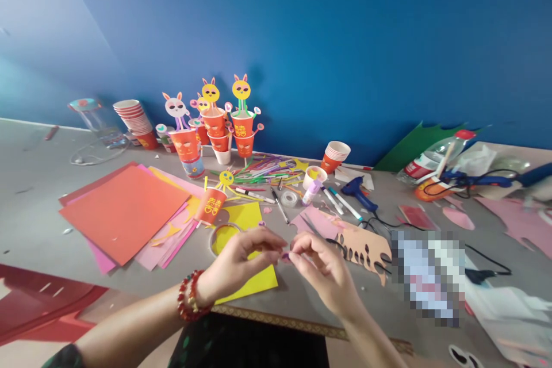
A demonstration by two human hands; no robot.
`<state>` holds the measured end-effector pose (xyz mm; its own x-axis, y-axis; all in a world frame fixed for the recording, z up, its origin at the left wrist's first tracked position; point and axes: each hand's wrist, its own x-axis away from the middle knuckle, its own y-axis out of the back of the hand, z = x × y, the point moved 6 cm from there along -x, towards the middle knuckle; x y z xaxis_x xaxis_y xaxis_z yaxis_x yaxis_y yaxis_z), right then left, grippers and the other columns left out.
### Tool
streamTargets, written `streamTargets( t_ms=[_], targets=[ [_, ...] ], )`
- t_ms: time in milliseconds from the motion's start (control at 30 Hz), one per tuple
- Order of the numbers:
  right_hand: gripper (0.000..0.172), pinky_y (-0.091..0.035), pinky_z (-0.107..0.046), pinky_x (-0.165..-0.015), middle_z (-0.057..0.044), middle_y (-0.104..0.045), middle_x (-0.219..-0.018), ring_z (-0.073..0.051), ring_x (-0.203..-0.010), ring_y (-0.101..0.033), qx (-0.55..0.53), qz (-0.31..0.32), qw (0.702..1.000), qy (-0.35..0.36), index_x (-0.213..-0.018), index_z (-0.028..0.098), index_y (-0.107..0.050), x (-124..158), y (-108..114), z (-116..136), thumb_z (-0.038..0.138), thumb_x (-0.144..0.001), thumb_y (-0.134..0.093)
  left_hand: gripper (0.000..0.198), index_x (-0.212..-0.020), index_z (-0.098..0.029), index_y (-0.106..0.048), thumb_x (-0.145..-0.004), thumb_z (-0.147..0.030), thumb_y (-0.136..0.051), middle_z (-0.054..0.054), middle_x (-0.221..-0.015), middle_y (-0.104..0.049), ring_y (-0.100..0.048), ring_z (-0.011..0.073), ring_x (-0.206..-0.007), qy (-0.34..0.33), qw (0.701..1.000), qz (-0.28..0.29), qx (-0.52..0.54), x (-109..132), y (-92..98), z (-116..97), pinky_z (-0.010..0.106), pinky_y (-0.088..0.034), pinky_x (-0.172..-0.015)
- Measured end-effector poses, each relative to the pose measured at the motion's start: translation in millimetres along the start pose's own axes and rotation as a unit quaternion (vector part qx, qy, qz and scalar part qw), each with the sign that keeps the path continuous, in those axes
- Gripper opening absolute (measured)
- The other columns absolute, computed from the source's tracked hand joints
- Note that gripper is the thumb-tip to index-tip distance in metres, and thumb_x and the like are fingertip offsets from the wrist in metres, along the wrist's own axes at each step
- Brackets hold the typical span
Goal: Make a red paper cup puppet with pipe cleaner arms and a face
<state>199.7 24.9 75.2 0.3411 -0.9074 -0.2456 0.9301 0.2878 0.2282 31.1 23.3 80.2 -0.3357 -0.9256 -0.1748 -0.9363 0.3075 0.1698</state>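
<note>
In the head view, a small pinkish-purple piece (285, 256), perhaps paper, is pinched between the fingertips of both hands above the table's front part. My left hand (244, 259), with red beads at the wrist, comes in over a yellow sheet (254, 287). Opposite it, my right hand (323, 270) has thumb and fingers closed at the piece. The piece's exact shape is too small to make out. Partly behind my left hand lies a big tape ring (211, 241). Just beyond stands a red paper cup (211, 206) with a yellow pipe-cleaner figure (226, 178).
Orange and pink sheets (125, 213) lie on the left. Finished cup figures (185, 144) and stacked cups (133, 121) stand along the wall. Pipe cleaners (269, 169), a glue stick (311, 192), a blue glue gun (360, 192) and its cord, cut paper (366, 241) and a bottle (440, 155) spread rightward.
</note>
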Motion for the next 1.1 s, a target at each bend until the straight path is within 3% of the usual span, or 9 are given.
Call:
streamTargets(
  t_ms=[100, 167, 233, 333, 433, 533, 733, 933, 1100],
  targets=[
    [0.025, -0.053, -0.027, -0.067, -0.002, -0.065, -0.076, -0.018, -0.075, -0.067, -0.067, 0.007, 0.996, -0.061, -0.079, 0.019, -0.061, -1.2, 6.4, -11.4, 0.040, -0.093, -0.064, 0.034, -0.085, -0.017, -0.070, -0.102, -0.037, -0.048, 0.004, -0.074, -0.069, -0.065, 0.0158, -0.069, -0.004, 0.986, -0.106, -0.129, 3.0, 45.2, 5.0, 0.029, -0.056, -0.075],
    [0.027, -0.053, -0.027, -0.066, -0.003, -0.069, -0.075, -0.020, -0.076, -0.070, -0.081, 0.008, 0.992, -0.093, -0.079, 0.018, -0.062, -0.3, 9.4, -20.4, 0.043, -0.090, -0.068, 0.026, -0.104, -0.018, -0.070, -0.101, -0.032, -0.048, 0.008, -0.098, -0.073, -0.068, 0.0203, -0.088, -0.049, 0.939, -0.185, -0.286, 4.5, 77.1, 0.5, 0.034, -0.056, -0.085],
    [0.030, -0.053, -0.026, -0.063, -0.005, -0.072, -0.075, -0.020, -0.073, -0.070, -0.082, 0.008, 0.990, -0.119, -0.078, 0.018, -0.064, 1.2, 9.6, -31.0, 0.046, -0.087, -0.070, 0.035, -0.132, -0.021, -0.061, -0.101, -0.027, -0.045, 0.014, -0.132, -0.062, -0.063, 0.0282, -0.113, -0.069, 0.880, -0.194, -0.429, 2.3, 92.3, -2.1, 0.044, -0.053, -0.096],
    [0.033, -0.052, -0.025, -0.057, -0.005, -0.074, -0.075, -0.017, -0.065, -0.067, -0.068, -0.010, 0.990, -0.127, -0.078, 0.017, -0.064, 0.8, 7.6, -42.6, 0.049, -0.087, -0.070, 0.035, -0.130, -0.025, -0.064, -0.096, -0.026, -0.053, 0.014, -0.148, -0.049, -0.051, 0.0353, -0.131, -0.114, 0.844, -0.141, -0.505, -2.6, 83.4, -5.3, 0.058, -0.041, -0.109],
    [0.027, -0.052, -0.025, -0.059, -0.003, -0.070, -0.073, -0.016, -0.064, -0.064, 0.029, -0.034, 0.999, -0.031, -0.078, 0.018, -0.064, -5.6, 7.3, -34.1, 0.041, -0.093, -0.067, 0.020, -0.103, -0.022, -0.072, -0.097, -0.030, -0.054, 0.011, -0.127, -0.064, -0.061, 0.0283, -0.118, -0.107, 0.928, -0.035, -0.354, -7.5, 50.5, 2.2, 0.047, -0.049, -0.103],
    [0.014, -0.054, -0.028, -0.068, -0.005, -0.070, -0.079, -0.017, -0.072, -0.066, 0.168, -0.040, 0.976, 0.135, -0.087, 0.020, -0.067, -10.8, 6.2, -11.3, 0.022, -0.098, -0.059, 0.033, -0.088, -0.017, -0.069, -0.100, -0.040, -0.048, 0.007, -0.090, -0.070, -0.069, 0.0191, -0.083, 0.040, 0.994, 0.058, -0.086, -12.8, 15.3, 27.4, 0.032, -0.056, -0.079],
    [0.030, -0.060, -0.036, -0.077, -0.009, -0.076, -0.099, -0.022, -0.088, -0.071, 0.314, 0.008, 0.884, 0.347, -0.115, 0.023, -0.065, -10.2, 0.0, 4.5, 0.006, -0.094, -0.054, 0.033, -0.080, -0.015, -0.062, -0.084, -0.046, -0.072, 0.001, -0.073, -0.064, -0.063, 0.0136, -0.067, 0.201, 0.944, 0.048, 0.257, -20.3, -15.3, 48.8, 0.028, -0.053, -0.070],
    [0.023, -0.061, -0.040, -0.071, -0.011, -0.079, -0.096, -0.026, -0.084, -0.073, 0.406, -0.026, 0.828, 0.385, -0.111, 0.020, -0.066, -10.4, -5.0, -1.3, 0.008, -0.094, -0.056, 0.029, -0.077, -0.016, -0.058, -0.074, -0.037, -0.078, -0.001, -0.070, -0.063, -0.059, 0.0107, -0.058, 0.206, 0.933, -0.009, 0.294, -25.9, -13.0, 53.4, 0.025, -0.049, -0.065],
    [0.033, -0.061, -0.041, -0.073, -0.011, -0.078, -0.097, -0.026, -0.083, -0.072, 0.402, -0.023, 0.841, 0.361, -0.123, 0.019, -0.062, -12.6, -6.1, -12.0, 0.006, -0.093, -0.055, 0.031, -0.074, -0.016, -0.058, -0.078, -0.042, -0.076, -0.001, -0.065, -0.060, -0.057, 0.0120, -0.061, 0.160, 0.960, -0.015, 0.229, -32.3, -12.4, 64.1, 0.024, -0.046, -0.064]
  ],
)
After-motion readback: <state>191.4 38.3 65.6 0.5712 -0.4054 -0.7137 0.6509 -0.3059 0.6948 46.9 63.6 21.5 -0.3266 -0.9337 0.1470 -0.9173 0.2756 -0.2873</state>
